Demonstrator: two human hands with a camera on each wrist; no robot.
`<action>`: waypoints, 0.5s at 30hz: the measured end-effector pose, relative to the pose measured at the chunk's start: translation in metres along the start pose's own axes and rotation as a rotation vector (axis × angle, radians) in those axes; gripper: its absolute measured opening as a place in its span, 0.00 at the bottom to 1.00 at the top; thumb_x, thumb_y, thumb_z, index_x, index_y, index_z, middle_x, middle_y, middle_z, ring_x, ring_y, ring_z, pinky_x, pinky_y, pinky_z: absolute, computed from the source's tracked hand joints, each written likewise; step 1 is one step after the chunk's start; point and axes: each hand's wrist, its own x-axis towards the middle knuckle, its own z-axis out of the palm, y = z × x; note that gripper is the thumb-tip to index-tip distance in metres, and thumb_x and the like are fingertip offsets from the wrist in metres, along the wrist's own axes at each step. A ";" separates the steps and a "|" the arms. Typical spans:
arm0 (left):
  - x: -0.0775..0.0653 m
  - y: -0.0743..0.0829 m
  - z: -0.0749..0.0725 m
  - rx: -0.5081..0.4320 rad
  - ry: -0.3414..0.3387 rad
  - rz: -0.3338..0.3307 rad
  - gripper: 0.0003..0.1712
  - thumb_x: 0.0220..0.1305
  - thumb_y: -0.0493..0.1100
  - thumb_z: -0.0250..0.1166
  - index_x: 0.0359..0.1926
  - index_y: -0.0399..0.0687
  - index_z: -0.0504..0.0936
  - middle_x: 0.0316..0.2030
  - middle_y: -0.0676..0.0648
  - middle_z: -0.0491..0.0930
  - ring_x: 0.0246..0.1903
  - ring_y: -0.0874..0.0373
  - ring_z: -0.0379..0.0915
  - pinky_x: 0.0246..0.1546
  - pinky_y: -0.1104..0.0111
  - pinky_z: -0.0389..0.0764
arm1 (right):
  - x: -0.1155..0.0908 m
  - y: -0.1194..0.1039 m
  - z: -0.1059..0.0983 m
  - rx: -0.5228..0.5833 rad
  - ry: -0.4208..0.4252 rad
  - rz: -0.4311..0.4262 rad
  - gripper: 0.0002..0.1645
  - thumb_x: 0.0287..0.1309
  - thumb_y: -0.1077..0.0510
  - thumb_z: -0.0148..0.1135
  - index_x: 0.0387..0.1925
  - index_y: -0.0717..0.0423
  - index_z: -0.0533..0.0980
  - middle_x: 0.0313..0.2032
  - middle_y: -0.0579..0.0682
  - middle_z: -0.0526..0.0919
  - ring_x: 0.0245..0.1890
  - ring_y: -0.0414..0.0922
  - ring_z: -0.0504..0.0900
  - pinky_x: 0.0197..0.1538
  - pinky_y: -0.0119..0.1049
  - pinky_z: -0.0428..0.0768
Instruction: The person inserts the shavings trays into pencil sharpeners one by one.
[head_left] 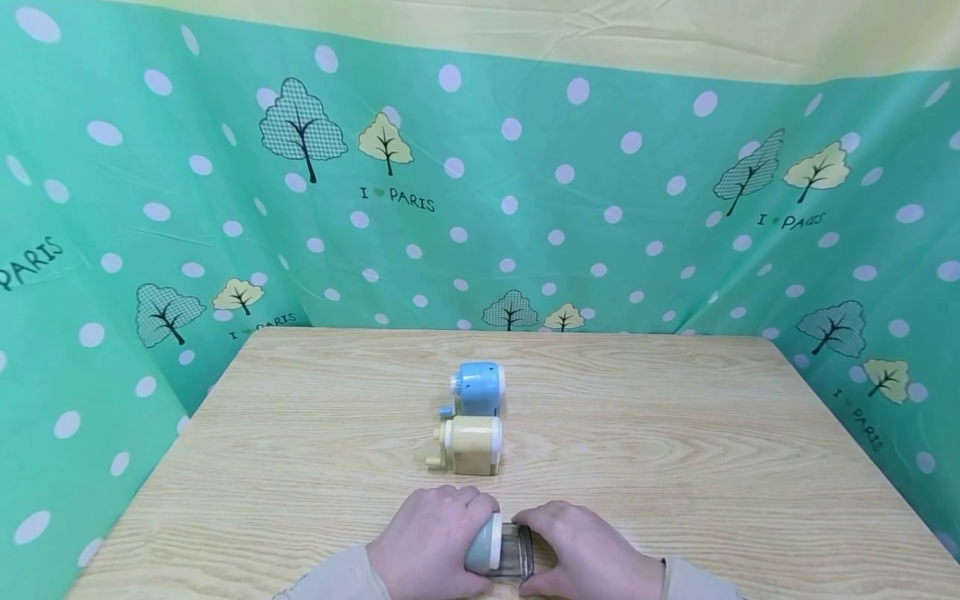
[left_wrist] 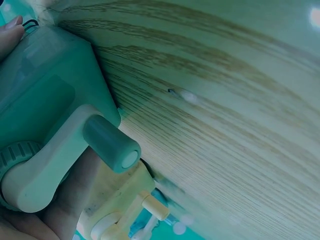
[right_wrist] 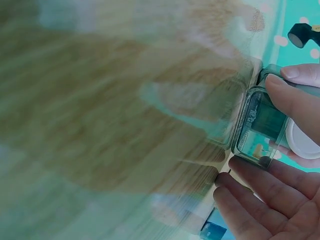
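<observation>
A grey-green crank pencil sharpener (head_left: 481, 546) with a white rim lies low in the head view, near the front of the table. My left hand (head_left: 430, 543) grips its body. In the left wrist view, its crank handle (left_wrist: 111, 143) points out past the palm. A see-through shavings drawer (head_left: 512, 551) sticks out to the right of the white rim. My right hand (head_left: 583, 550) pinches this drawer by its outer end. The right wrist view shows the thumb on one edge of the drawer (right_wrist: 259, 127) and fingertips at the opposite edge.
Beyond the hands, a beige crank sharpener (head_left: 474, 446) stands on the wood-grain table (head_left: 637, 433). Right behind it is a blue sharpener (head_left: 480, 386), its crank also to the left. A green dotted cloth (head_left: 540, 233) hangs behind and at both sides of the table.
</observation>
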 end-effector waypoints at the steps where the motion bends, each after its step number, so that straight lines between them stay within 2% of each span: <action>1: 0.000 0.000 0.000 0.003 0.004 0.003 0.29 0.32 0.60 0.78 0.37 0.55 0.79 0.27 0.61 0.75 0.22 0.69 0.64 0.21 0.73 0.71 | 0.000 0.000 0.000 0.000 0.001 -0.002 0.34 0.45 0.42 0.75 0.50 0.59 0.82 0.44 0.43 0.86 0.42 0.32 0.78 0.44 0.35 0.81; 15: -0.001 0.000 0.001 0.005 0.017 0.008 0.28 0.31 0.59 0.77 0.36 0.55 0.79 0.26 0.61 0.74 0.22 0.69 0.64 0.21 0.73 0.71 | 0.002 0.000 0.002 -0.020 0.004 -0.027 0.37 0.48 0.38 0.72 0.52 0.61 0.82 0.45 0.45 0.86 0.43 0.34 0.79 0.44 0.35 0.82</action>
